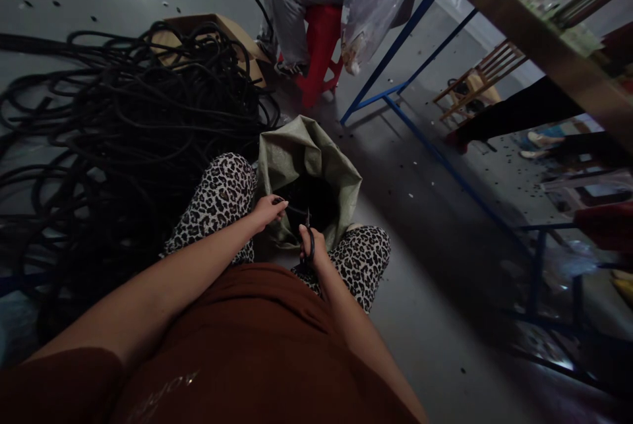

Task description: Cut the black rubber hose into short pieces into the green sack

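Note:
My left hand (pixel 268 211) is closed in a pinch over the left rim of an open woven sack (pixel 341 177). A thin dark strip shows at its fingertips, too small to make out fully. My right hand (pixel 313 246) is wrapped round the dark handles of a pair of scissors (pixel 311 237), whose blades point up and away from me over the sack's mouth. The sack stands on the floor between my knees. Dark contents fill its shadowed inside, and single pieces cannot be told apart there.
A large heap of black tubing (pixel 138 114) lies at the left, partly over a cardboard box (pixel 232 35). Ahead, a person sits on a red stool (pixel 321 48) beside a hanging plastic bag (pixel 373 2). A blue-legged table (pixel 524 22) stands at the right.

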Tool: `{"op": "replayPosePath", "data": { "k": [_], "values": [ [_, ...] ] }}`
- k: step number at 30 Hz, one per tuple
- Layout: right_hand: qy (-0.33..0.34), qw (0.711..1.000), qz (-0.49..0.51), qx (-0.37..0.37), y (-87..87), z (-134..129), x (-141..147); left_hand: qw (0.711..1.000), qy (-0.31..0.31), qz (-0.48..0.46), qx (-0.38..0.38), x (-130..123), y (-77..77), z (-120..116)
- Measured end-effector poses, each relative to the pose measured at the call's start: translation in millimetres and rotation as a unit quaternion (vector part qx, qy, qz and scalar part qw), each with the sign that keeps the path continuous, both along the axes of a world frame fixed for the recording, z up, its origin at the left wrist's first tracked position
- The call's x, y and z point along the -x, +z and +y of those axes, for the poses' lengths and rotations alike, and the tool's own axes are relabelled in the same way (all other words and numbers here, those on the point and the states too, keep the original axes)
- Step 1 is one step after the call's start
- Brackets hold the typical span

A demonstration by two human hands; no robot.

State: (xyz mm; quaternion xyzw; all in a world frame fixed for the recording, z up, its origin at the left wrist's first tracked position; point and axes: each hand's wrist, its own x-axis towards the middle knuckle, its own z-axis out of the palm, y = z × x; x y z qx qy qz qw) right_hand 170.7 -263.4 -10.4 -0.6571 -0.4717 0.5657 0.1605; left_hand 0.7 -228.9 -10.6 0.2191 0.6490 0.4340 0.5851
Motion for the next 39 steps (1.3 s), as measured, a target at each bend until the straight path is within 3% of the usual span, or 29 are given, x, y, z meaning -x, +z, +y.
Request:
{"op": "replayPosePath", "data": {
  "k": [7, 11, 18, 32, 39],
  "values": [
    [-0.002, 1.000, -0.011, 0.000, 1.8, -0.7, -2.4, 1.000, 0.001, 0.014, 0.006, 0.0, -1.8, 0.5],
    [-0.028, 0.999, 0.000, 0.036, 6.0, 0.9, -0.8, 1.000, 0.017, 0.004, 0.010, 0.7, 0.8, 0.7],
    [-0.003, 0.996, 0.028, 0.085, -0.9, 3.8, 1.8, 0.998, 0.053, -0.010, 0.015, 2.5, 2.5, 2.1],
    [0.028, 0.996, 0.040, 0.077, -11.5, 3.3, 1.6, 1.000, -0.003, 0.024, 0.004, 0.4, -1.5, -0.5],
    [0.020, 0.995, 0.030, 0.089, -4.5, 5.7, 3.3, 0.999, -0.026, 0.023, -0.004, 0.8, 2.8, -1.1]
  ]
}}
